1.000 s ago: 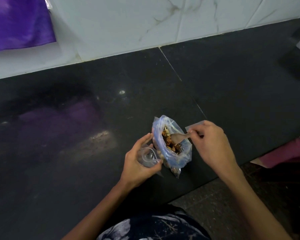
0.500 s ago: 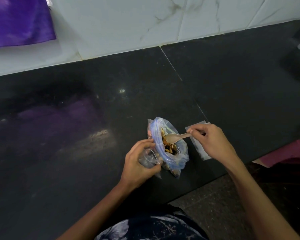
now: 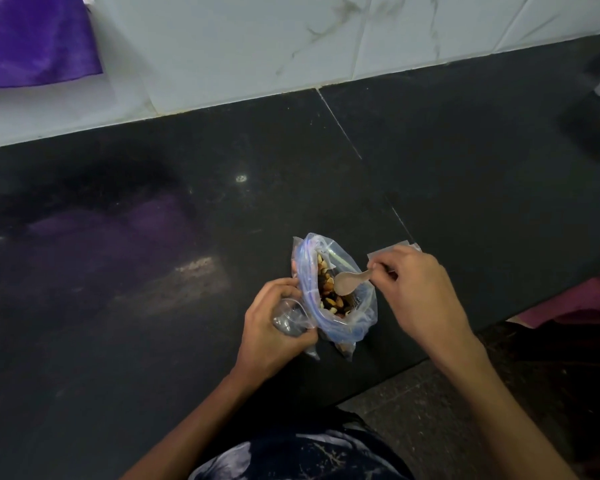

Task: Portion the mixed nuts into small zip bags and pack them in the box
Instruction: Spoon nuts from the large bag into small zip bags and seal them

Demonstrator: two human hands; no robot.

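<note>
My right hand (image 3: pixel 420 292) pinches the handle of a small spoon (image 3: pixel 352 281) between thumb and fingers (image 3: pixel 378 266), its bowl poised in the mouth of the big bag of mixed nuts (image 3: pixel 333 289), which stands open near the front edge of the dark worktop (image 3: pixel 153 271). My left hand (image 3: pixel 274 323), just beside the big bag, curls its fingers round a small clear zip bag (image 3: pixel 290 317), held open-end up. The spoon's bowl looks empty, so I judge the portioning to be at an early stage: no filled small bag is visible, and scooping, sealing and packing all appear to remain. Flat clear plastic (image 3: pixel 392 252), probably spare zip bags, lies under my right hand, mostly covered. The box is not in sight. Whether the small bag already holds any nuts is hard to make out through my fingers and the crumpled plastic. Purple cloth (image 3: pixel 35 39) hangs at upper left, cut off by the frame.
</note>
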